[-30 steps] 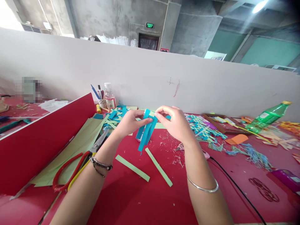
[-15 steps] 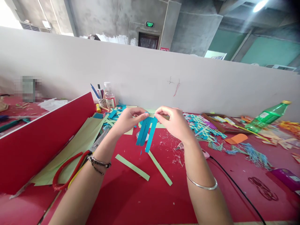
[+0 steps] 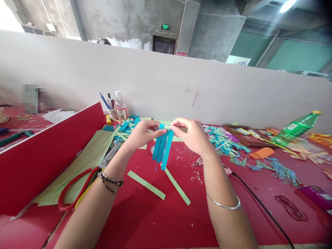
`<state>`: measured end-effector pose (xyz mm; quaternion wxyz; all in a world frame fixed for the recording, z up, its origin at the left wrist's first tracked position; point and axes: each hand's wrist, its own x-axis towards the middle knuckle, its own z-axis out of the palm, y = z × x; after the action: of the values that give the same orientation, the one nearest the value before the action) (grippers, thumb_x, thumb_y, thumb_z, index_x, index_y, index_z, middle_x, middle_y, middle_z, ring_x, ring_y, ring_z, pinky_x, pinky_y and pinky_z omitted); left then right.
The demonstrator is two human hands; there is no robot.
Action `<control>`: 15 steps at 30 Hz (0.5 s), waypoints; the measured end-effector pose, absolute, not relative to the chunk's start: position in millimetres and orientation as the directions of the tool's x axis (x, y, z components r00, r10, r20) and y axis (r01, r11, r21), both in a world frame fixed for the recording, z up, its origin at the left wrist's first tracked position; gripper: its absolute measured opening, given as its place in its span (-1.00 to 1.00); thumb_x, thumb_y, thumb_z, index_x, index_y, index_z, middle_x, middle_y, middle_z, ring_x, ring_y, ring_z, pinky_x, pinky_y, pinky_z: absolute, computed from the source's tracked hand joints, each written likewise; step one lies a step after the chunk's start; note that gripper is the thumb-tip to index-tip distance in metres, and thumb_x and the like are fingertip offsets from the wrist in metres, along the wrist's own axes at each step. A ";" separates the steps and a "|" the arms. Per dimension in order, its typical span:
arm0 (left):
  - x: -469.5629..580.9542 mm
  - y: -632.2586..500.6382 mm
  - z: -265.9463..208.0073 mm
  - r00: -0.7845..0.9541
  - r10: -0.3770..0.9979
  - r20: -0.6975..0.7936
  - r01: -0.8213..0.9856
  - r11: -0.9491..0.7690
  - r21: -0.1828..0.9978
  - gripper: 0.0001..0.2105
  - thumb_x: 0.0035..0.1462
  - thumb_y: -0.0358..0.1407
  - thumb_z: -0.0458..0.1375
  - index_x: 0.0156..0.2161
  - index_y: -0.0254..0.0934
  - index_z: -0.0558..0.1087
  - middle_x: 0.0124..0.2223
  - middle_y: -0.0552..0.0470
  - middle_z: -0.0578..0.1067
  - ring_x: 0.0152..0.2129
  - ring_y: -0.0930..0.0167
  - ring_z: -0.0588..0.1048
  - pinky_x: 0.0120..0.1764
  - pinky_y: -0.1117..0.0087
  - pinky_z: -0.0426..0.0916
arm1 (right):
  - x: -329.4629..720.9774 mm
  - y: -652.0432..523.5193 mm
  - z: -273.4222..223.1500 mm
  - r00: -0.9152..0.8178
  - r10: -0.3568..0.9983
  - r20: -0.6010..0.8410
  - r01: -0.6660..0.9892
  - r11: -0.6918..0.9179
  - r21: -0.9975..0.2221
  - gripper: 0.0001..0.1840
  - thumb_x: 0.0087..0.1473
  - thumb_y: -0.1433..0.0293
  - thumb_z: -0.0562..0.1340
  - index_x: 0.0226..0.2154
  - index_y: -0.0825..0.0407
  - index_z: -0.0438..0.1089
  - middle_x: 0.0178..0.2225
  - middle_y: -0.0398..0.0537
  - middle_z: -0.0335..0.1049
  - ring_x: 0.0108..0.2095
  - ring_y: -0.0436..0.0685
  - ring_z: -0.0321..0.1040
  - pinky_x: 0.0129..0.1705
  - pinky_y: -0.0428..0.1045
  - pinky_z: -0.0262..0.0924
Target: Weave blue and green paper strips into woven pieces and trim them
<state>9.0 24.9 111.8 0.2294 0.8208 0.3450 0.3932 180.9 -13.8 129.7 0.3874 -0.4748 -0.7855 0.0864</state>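
Several blue paper strips [image 3: 161,148] hang down side by side between my two hands, above the red table. A short piece of pale green strip [image 3: 167,127] shows across their top ends. My left hand [image 3: 146,132] pinches the top of the strips from the left. From the right, my right hand [image 3: 187,133] pinches the upper end of the rightmost strip. Two loose pale green paper strips, one on the left [image 3: 146,185] and one on the right [image 3: 178,186], lie on the table below my hands.
Red-handled scissors [image 3: 77,186] rest on green paper sheets [image 3: 64,169] at left, beside a red divider [image 3: 52,145]. A glue gun [image 3: 227,169] with a black cord lies right of my right forearm. Woven paper pieces [image 3: 223,140] and a green bottle [image 3: 297,129] are further right.
My left fingers have shifted slightly at the strips' top, so the blue top end and the pale green piece now show more. The strips have moved slightly right.
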 end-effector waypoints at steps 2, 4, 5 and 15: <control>10.2 25.2 110.1 0.472 0.744 0.473 0.395 -0.659 0.640 -0.77 0.00 -0.21 0.08 -0.53 -0.33 0.39 -0.58 0.14 0.33 -0.60 0.55 0.26 -0.50 0.52 0.17 | 181.5 -14.0 129.6 -0.245 0.813 0.528 0.681 0.532 -0.503 -0.83 0.06 0.35 0.06 -0.48 0.01 0.29 -0.49 -0.18 0.39 -0.44 -0.02 0.30 -0.18 0.05 0.05; 10.4 26.0 108.3 0.485 0.743 0.461 0.401 -0.657 0.638 -0.76 0.01 -0.21 0.06 -0.53 -0.34 0.38 -0.58 0.14 0.33 -0.60 0.55 0.26 -0.51 0.51 0.16 | 182.4 -14.3 129.5 -0.240 0.814 0.530 0.684 0.529 -0.503 -0.83 0.06 0.34 0.06 -0.47 0.01 0.30 -0.49 -0.17 0.40 -0.43 -0.01 0.30 -0.18 0.06 0.05; 10.1 26.5 107.6 0.487 0.743 0.459 0.402 -0.658 0.637 -0.76 0.02 -0.21 0.06 -0.53 -0.34 0.38 -0.58 0.14 0.33 -0.60 0.55 0.25 -0.51 0.51 0.16 | 182.9 -14.4 129.4 -0.238 0.814 0.530 0.683 0.528 -0.505 -0.83 0.06 0.34 0.06 -0.47 0.01 0.30 -0.48 -0.17 0.40 -0.42 0.00 0.31 -0.18 0.06 0.05; 11.0 22.4 111.3 0.493 0.735 0.465 0.338 -0.654 0.676 -0.73 0.04 -0.15 0.03 -0.29 -0.32 0.43 -0.40 0.05 0.45 -0.46 0.50 0.36 -0.38 0.50 0.24 | 180.0 -14.3 128.7 -0.267 0.832 0.486 0.658 0.526 -0.539 -0.79 0.06 0.25 0.06 -0.46 0.01 0.30 -0.54 -0.17 0.39 -0.47 0.00 0.32 -0.20 0.07 0.08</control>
<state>11.0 22.4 111.3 0.2586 0.8245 0.3255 0.3839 180.0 -14.3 128.7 0.3777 -0.4731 -0.7875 0.1151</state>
